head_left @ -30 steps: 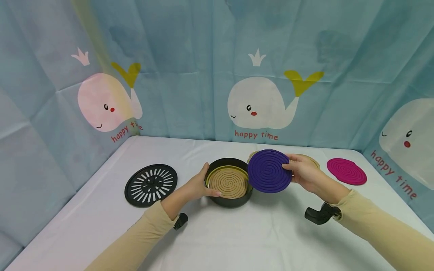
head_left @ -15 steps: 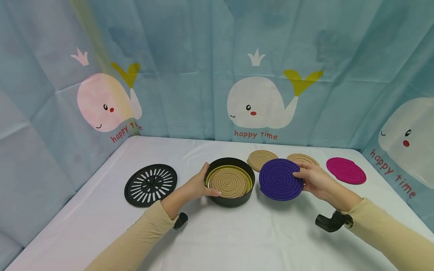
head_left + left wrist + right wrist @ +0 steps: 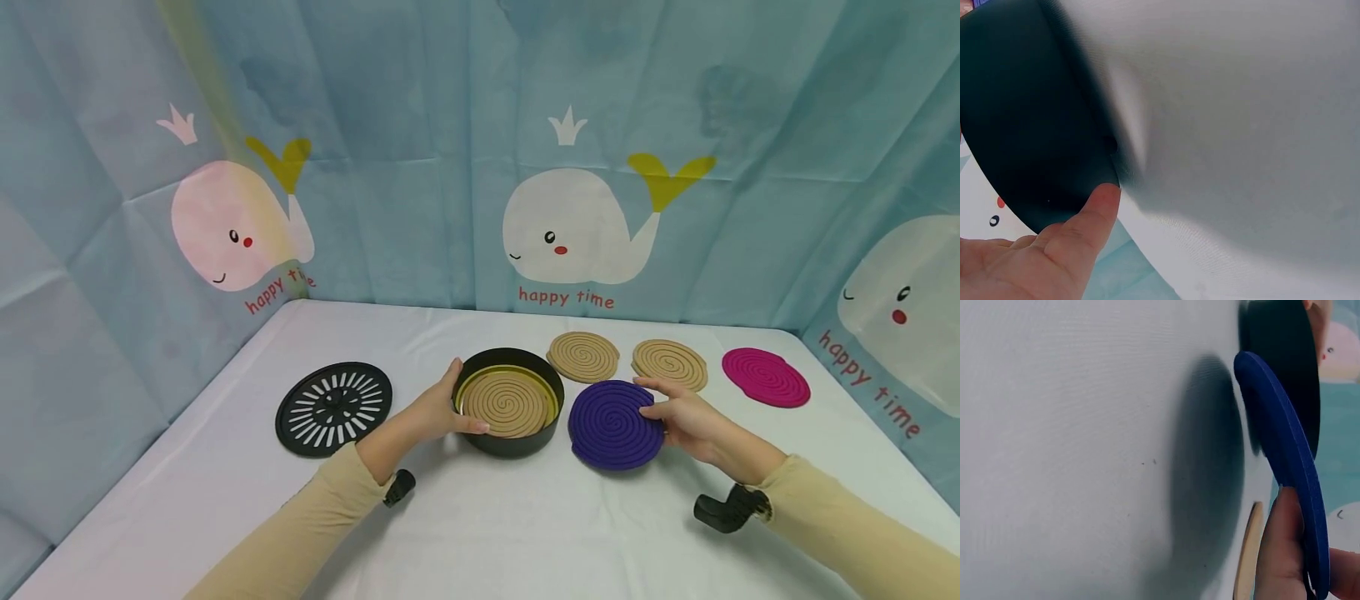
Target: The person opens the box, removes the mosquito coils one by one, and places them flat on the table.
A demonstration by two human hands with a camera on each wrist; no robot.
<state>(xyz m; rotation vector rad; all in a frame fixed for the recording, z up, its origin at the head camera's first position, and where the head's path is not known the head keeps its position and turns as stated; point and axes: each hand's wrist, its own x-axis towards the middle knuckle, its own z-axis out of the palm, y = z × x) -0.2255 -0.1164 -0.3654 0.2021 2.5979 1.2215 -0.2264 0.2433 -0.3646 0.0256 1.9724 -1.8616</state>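
My left hand [image 3: 431, 413] grips the left side of a round black mosquito coil holder [image 3: 510, 447], thumb at the near rim. A tan mosquito coil [image 3: 506, 404] sits inside it, within a yellow-green ring [image 3: 553, 402]. To the right of the holder, my right hand [image 3: 693, 423] pinches a purple mosquito coil [image 3: 615, 425] by its right edge. In the right wrist view this purple coil [image 3: 1285, 431] is tilted above the cloth, its shadow below. The left wrist view shows a fingertip against the dark side wall [image 3: 1029, 112] of the holder.
A black slotted lid [image 3: 333, 409] lies on the white cloth at left. Behind the purple coil lie two tan coils, one [image 3: 583, 357] nearer the holder and another [image 3: 670, 364] to its right. A pink coil [image 3: 766, 377] lies at far right. A whale-print curtain [image 3: 420, 167] hangs behind.
My right hand has brought the purple coil from beside the holder's rim rightward, then down and nearer, uncovering the tan coils behind. The left hand and holder have stayed put.
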